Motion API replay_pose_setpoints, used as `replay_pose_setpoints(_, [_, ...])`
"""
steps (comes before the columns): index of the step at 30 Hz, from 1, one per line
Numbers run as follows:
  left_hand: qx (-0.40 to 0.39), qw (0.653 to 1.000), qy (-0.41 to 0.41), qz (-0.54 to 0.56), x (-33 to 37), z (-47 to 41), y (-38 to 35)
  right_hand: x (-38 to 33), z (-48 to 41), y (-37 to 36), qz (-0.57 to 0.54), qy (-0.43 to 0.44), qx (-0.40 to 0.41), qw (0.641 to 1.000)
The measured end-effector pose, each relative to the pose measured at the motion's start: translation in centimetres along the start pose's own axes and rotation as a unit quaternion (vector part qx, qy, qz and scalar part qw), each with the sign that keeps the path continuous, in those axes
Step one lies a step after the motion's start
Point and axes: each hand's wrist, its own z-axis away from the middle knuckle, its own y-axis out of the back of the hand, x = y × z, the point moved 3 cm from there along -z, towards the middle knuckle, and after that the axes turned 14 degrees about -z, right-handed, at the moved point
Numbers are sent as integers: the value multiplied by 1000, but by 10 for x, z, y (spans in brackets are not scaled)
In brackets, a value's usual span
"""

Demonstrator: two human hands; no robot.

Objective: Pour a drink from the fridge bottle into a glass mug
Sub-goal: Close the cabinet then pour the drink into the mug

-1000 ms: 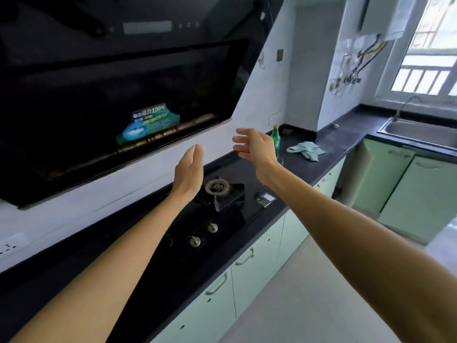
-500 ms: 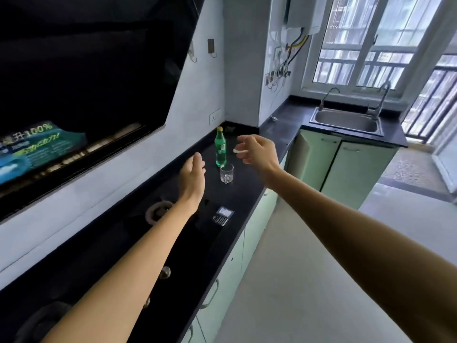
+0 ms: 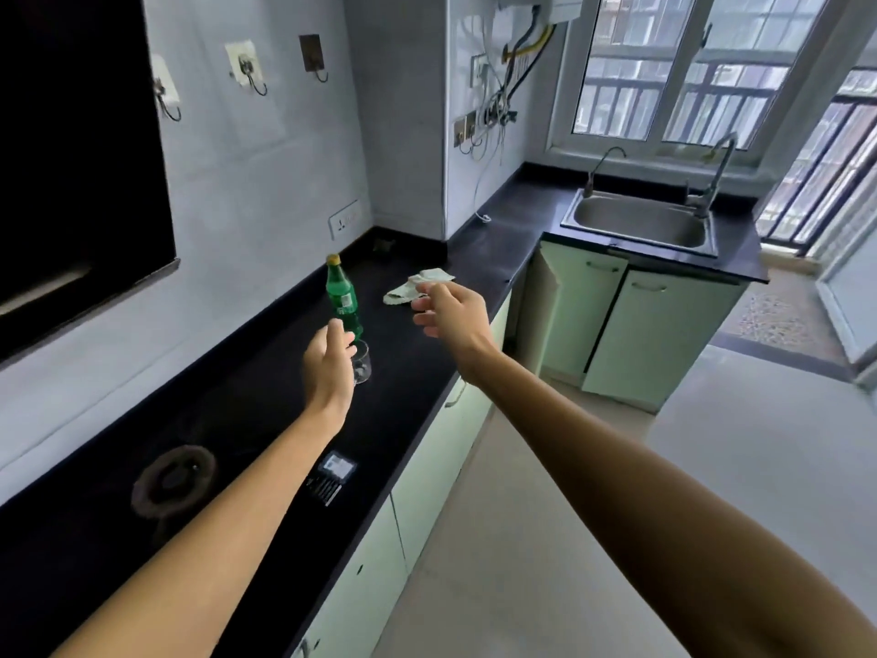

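A bottle is stood upright midway along the bench, a mug just beside it. The left hand and right hand are held above, fingers relaxed, nothing gripped.

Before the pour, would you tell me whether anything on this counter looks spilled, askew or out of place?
Nothing is spilled: the green bottle and glass mug stand upright. Only a crumpled cloth lies loose on the counter, and wires dangle from the wall.
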Motion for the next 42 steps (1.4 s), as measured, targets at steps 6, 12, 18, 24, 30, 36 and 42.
replay_pose_setpoints(6, [61,998,11,-25,14,-35,-37,-5,-77,31,-22,-43,-23,999])
replay_pose_setpoints(12, [108,992,57,-22,-2,-74,-41,17,-131,21,-22,-90,-53,994])
replay_pose_setpoints(18, [141,987,82,2,-26,-128,-45,55,-187,-5,8,-118,-73,990])
replay_pose_setpoints(24, [141,983,111,41,-52,-179,-51,85,-237,-28,57,-134,-67,987])
replay_pose_setpoints(30, [161,976,138,56,-66,-230,-52,107,-285,-57,64,-156,-81,982])
replay_pose_setpoints(36, [180,970,159,40,-82,-272,-61,135,-341,-73,64,-191,-91,975])
replay_pose_setpoints(42, [216,957,192,-35,-95,-301,-74,166,-398,-76,63,-233,-116,964])
